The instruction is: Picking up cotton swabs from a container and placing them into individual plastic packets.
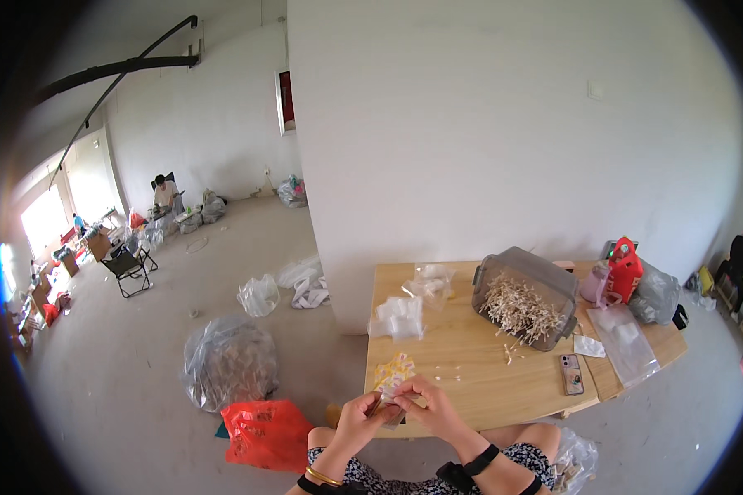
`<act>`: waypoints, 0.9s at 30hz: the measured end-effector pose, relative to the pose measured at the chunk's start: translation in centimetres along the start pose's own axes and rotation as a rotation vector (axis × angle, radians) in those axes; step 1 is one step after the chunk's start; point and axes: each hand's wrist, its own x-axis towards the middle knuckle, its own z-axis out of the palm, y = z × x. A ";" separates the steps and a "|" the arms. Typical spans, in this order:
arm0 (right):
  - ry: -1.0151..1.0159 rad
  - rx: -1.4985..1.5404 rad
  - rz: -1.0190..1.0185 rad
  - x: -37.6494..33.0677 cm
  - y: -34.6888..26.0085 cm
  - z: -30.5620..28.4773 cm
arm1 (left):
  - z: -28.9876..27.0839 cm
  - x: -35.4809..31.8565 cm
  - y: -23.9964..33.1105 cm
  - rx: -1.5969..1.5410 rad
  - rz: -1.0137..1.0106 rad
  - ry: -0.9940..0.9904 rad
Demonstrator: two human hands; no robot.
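Translucent film sits pinched in the left hand and right hand, fingertips close together, at the near-left corner of the table; toward its far edge I see a tipped grey bin (smooth-walled) of slender white-tipped sticks.

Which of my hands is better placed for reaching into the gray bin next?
Probably your right hand: the gray bin lies ahead and to its right on the table. Your left hand is farther away. Both are busy with what looks like a small packet.
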 end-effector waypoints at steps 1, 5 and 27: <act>0.035 0.027 -0.011 -0.2 0.0 -0.2 | 0.3 -0.2 0.8 -0.007 0.027 0.002; 0.046 0.068 -0.001 -0.9 -0.8 -1.0 | 0.7 -0.3 0.6 0.099 0.077 0.001; 0.065 -0.092 -0.087 -2.3 -2.2 -3.8 | 2.4 -0.9 0.5 -0.111 -0.121 -0.312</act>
